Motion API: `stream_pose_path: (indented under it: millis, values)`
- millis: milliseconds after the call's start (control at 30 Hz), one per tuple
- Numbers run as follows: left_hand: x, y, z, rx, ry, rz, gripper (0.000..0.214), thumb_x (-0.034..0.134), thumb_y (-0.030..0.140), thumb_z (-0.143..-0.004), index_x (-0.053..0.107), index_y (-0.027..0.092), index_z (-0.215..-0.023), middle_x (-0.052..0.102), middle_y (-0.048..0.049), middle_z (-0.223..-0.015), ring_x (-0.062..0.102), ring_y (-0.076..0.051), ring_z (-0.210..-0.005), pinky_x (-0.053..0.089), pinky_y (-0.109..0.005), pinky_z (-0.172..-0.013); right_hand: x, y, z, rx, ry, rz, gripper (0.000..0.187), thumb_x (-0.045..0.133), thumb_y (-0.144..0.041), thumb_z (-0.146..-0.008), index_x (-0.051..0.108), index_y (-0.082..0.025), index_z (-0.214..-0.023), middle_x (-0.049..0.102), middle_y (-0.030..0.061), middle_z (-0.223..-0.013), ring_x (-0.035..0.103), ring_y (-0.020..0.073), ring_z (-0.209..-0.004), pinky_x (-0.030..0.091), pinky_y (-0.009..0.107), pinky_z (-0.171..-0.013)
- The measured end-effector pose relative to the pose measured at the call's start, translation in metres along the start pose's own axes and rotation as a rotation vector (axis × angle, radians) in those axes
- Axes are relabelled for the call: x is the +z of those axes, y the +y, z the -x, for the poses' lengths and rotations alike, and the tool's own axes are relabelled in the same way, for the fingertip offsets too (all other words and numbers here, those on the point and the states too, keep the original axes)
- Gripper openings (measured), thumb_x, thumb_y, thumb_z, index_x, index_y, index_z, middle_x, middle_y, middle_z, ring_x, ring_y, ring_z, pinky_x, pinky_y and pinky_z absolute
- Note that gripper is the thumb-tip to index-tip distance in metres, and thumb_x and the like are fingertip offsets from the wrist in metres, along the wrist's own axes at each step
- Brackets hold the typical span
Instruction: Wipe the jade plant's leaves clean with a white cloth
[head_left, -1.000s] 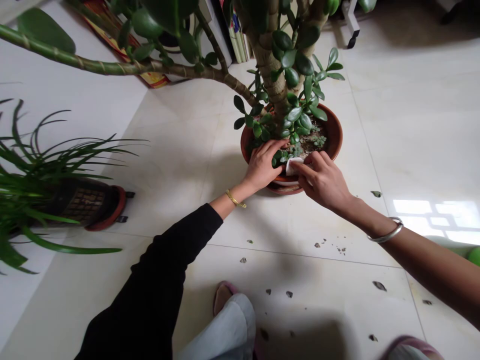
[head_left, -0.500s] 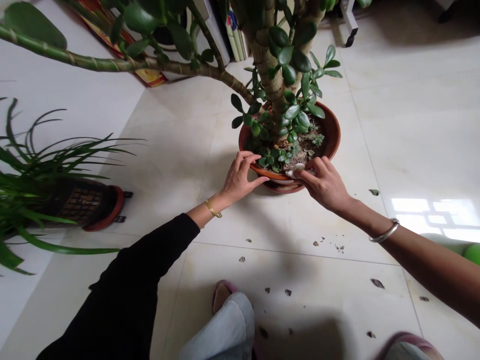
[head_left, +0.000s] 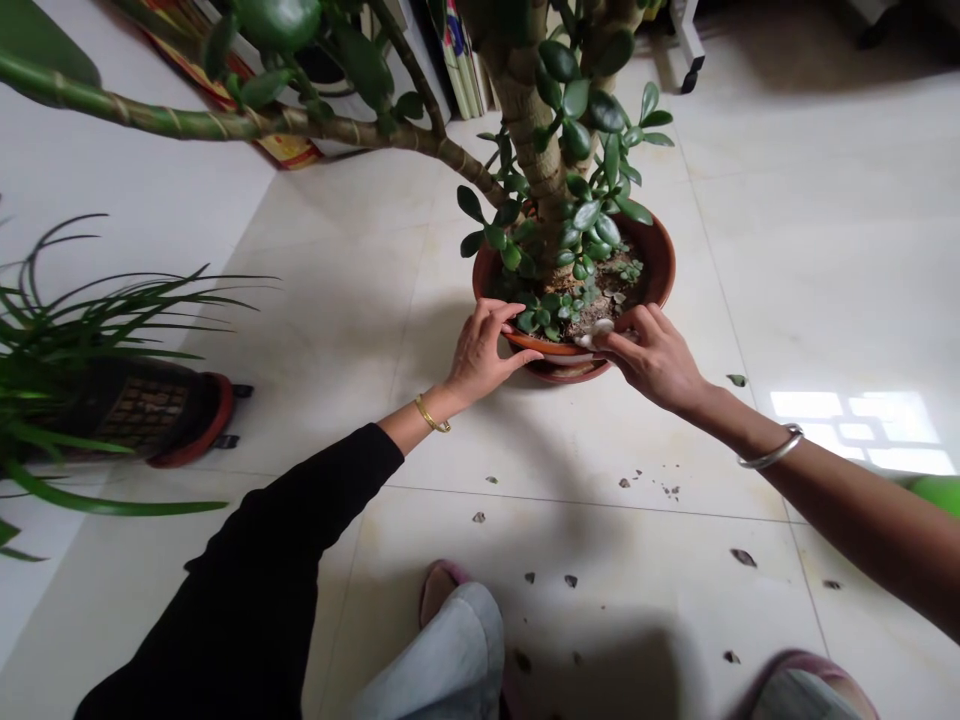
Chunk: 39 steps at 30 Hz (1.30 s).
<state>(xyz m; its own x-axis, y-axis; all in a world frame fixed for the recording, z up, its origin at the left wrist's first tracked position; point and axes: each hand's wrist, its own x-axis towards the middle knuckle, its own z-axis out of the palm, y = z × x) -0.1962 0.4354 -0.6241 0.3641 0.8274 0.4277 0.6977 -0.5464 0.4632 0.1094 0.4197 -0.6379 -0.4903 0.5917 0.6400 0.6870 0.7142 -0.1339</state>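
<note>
Head view: left hand (head_left: 480,355) sits at the front-left of a terracotta pot (head_left: 661,262), fingers curled above the rim and thumb out below it, narrow span; can't tell if it's gripping or only touching. Right hand (head_left: 656,360) is at the front-right, fingers pinching a white cloth (head_left: 600,332) narrowly against the inside of the rim; material is hard to confirm at this size. Pot is just ahead of both sets of fingers, between the hands, on a saucer (head_left: 566,374). Jade plant trunk (head_left: 529,130) rises from the soil (head_left: 604,310) beyond the fingertips, small leaves just above the left fingers. Gold bangle (head_left: 431,413) on left wrist behind the fingers, silver bangle (head_left: 771,447) on right. Leaf bits (head_left: 742,557) lie on the tile floor (head_left: 577,450) below the hands. Long-leaved potted plant (head_left: 90,340) stands well left of the left fingers.
</note>
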Motion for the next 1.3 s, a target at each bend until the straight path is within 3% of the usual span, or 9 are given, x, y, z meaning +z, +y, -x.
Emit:
stream_pose_path:
  millis: [133, 367, 633, 700, 800, 933, 1067, 1167, 1300]
  values:
    - [-0.007, 0.010, -0.005, 0.072, -0.005, 0.003, 0.074, 0.079, 0.067, -0.086, 0.052, 0.028, -0.143, 0.061, -0.0122, -0.135, 0.068, -0.024, -0.101, 0.061, -0.047, -0.098, -0.003, -0.002, 0.001, 0.000, 0.006, -0.051, 0.013, 0.060, -0.026, -0.105, 0.072, -0.026, -0.109, 0.062, 0.0094, -0.103, 0.050, 0.0229, -0.088, 0.049, 0.038, -0.077]
    - [-0.005, 0.054, -0.031, 0.152, -0.010, -0.048, 0.032, 0.055, 0.032, -0.104, 0.063, 0.024, -0.133, 0.070, -0.0100, -0.132, 0.065, -0.025, -0.129, 0.054, -0.046, -0.115, -0.020, -0.006, 0.001, 0.186, 0.054, -0.137, 0.025, 0.053, -0.031, -0.107, 0.071, -0.030, -0.124, 0.060, 0.0090, -0.103, 0.058, 0.0245, -0.094, 0.054, 0.041, -0.081]
    - [-0.008, 0.093, -0.045, 0.056, -0.070, 0.085, 0.030, 0.056, 0.021, -0.100, 0.069, 0.022, -0.127, 0.073, -0.0107, -0.137, 0.065, -0.027, -0.135, 0.050, -0.052, -0.122, -0.026, 0.018, -0.026, 0.436, 0.099, -0.149, 0.025, 0.054, -0.036, -0.102, 0.075, -0.030, -0.115, 0.061, 0.0095, -0.105, 0.061, 0.0278, -0.099, 0.058, 0.049, -0.087]
    - [-0.002, 0.112, -0.036, -0.055, -0.112, 0.356, 0.031, 0.056, 0.023, -0.100, 0.067, 0.023, -0.129, 0.070, -0.0102, -0.142, 0.065, -0.025, -0.137, 0.050, -0.051, -0.124, -0.023, 0.024, -0.028, 0.500, 0.119, -0.195, 0.025, 0.057, -0.036, -0.100, 0.075, -0.031, -0.116, 0.061, 0.0083, -0.106, 0.062, 0.0256, -0.097, 0.059, 0.046, -0.087]
    - [0.016, 0.142, -0.026, -0.462, -0.227, 0.971, 0.052, 0.061, 0.021, -0.094, 0.053, 0.026, -0.145, 0.056, -0.0115, -0.162, 0.065, -0.025, -0.141, 0.057, -0.049, -0.120, -0.019, 0.033, -0.029, 0.604, 0.162, -0.261, 0.025, 0.061, -0.035, -0.097, 0.076, -0.029, -0.116, 0.061, 0.0078, -0.107, 0.064, 0.0236, -0.095, 0.059, 0.044, -0.089]
    - [0.040, 0.175, -0.037, -0.914, -0.082, 1.500, 0.080, 0.055, 0.008, -0.088, 0.031, 0.030, -0.162, 0.030, -0.0065, -0.180, 0.049, -0.022, -0.158, 0.045, -0.044, -0.132, -0.019, 0.047, -0.030, 0.719, 0.235, -0.324, 0.025, 0.063, -0.034, -0.095, 0.079, -0.027, -0.113, 0.060, 0.0068, -0.104, 0.065, 0.0227, -0.096, 0.058, 0.044, -0.094]
    - [0.048, 0.193, -0.055, -1.067, 0.165, 1.773, 0.103, 0.051, -0.007, -0.082, 0.015, 0.042, -0.165, 0.018, 0.0006, -0.182, 0.053, -0.015, -0.154, 0.048, -0.038, -0.129, -0.025, 0.056, -0.033, 0.769, 0.274, -0.389, 0.024, 0.067, -0.034, -0.092, 0.080, -0.027, -0.110, 0.060, 0.0062, -0.100, 0.065, 0.0217, -0.093, 0.057, 0.042, -0.092]
    - [0.050, 0.197, -0.064, -1.152, 0.291, 1.888, 0.106, 0.046, -0.012, -0.082, 0.009, 0.042, -0.165, 0.029, -0.0038, -0.176, 0.060, -0.011, -0.146, 0.055, -0.027, -0.120, -0.032, 0.058, -0.035, 0.791, 0.275, -0.425, 0.022, 0.068, -0.032, -0.090, 0.082, -0.025, -0.106, 0.061, 0.0090, -0.100, 0.065, 0.0233, -0.092, 0.055, 0.044, -0.091]
    - [0.054, 0.197, -0.074, -1.185, 0.346, 1.910, 0.108, 0.044, -0.015, -0.081, 0.007, 0.045, -0.163, 0.038, -0.0051, -0.168, 0.062, -0.012, -0.144, 0.059, -0.029, -0.115, -0.036, 0.061, -0.037, 0.806, 0.281, -0.444, 0.018, 0.069, -0.030, -0.090, 0.081, -0.026, -0.103, 0.062, 0.0102, -0.099, 0.064, 0.0251, -0.092, 0.054, 0.046, -0.090]
